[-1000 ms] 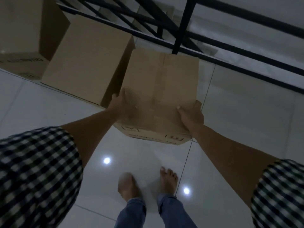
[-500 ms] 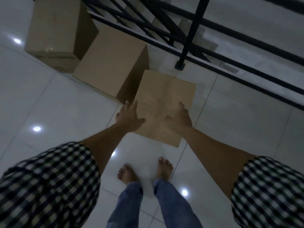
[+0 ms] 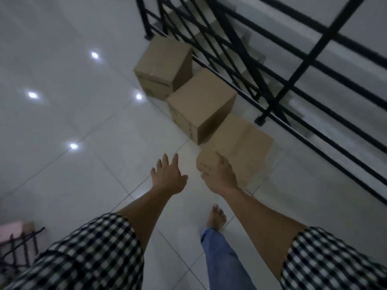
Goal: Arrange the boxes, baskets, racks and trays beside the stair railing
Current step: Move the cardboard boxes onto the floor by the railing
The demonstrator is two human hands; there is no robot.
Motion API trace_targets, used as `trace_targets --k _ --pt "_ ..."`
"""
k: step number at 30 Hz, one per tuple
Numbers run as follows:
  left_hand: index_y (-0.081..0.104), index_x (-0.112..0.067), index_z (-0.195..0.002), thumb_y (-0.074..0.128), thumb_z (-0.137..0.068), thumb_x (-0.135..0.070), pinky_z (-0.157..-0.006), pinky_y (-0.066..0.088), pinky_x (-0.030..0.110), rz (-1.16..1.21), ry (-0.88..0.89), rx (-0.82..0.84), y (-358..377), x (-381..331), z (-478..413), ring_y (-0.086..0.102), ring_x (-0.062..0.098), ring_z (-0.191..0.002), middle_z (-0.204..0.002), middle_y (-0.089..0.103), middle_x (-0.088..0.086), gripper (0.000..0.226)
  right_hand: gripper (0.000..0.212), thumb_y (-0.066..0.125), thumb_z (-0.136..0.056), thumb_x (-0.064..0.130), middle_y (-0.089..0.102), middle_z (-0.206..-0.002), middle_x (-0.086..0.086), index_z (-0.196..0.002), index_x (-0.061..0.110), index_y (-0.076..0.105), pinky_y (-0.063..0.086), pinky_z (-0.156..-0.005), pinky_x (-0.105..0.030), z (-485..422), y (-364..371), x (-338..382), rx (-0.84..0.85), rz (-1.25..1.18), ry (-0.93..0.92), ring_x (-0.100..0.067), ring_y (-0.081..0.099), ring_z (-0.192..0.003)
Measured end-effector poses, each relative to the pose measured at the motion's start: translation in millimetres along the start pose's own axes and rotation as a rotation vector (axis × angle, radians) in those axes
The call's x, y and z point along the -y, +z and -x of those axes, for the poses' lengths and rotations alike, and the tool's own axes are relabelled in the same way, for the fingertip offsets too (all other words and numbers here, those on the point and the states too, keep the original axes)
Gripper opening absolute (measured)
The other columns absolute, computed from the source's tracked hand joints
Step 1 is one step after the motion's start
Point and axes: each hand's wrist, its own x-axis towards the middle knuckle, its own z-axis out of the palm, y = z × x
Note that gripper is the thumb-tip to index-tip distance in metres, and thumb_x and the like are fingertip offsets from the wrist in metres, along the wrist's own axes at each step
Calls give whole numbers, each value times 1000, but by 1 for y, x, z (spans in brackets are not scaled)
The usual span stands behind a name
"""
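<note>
Three boxes (image 3: 201, 101) line the railing (image 3: 260, 119) beyond both hands. Left hand (image 3: 167, 176) splayed, right hand (image 3: 219, 174) loose (both empty).

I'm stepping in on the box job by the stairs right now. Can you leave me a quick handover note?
Left grip: open, over bare floor, holding nothing.
Right grip: open, fingers loose above the near box; contact unclear.
Done: three boxes line the railing: far box, middle box, near box.
To do: a dark wire rack and something pink sit at lower left, away from the railing.
</note>
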Motion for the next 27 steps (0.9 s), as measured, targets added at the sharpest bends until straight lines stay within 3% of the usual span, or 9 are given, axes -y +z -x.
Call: trace_targets --k 6,14,21,27 --pt "1 -25 -156 51 -93 -51 -118 14 53 71 -172 -194 -15 148 112 5 34 -149 -163 -2 12 85 90 63 -91 47 19 -162 -5 -157 20 9 33 -114 -45 97 74 106 -2 123 -195 -29 28 -145" --pt "0 -25 -156 51 -94 -51 -119 12 53 229 -530 -342 22 358 311 2 34 -149 -163 -4 11 85 92 64 -91 46 15 -163 -6 -158 20 7 32 -115 -45 262 218 243 125 256 -498 -28 25 -147" --pt "3 -26 -156 52 -91 -52 -119 14 51 337 -809 -447 47 485 465 9 33 -148 -163 5 10 85 92 63 -91 47 12 -165 -6 -158 21 4 29 -117 -47 417 337 347 327 369 -807 -28 22 -148" --pt "8 -25 -155 54 -91 -49 -117 14 49 517 -1070 -436 94 560 559 9 32 -148 -162 5 9 83 91 66 -87 45 25 -158 -7 -157 23 12 38 -110 -48 504 422 405 476 442 -1028 -29 33 -140"
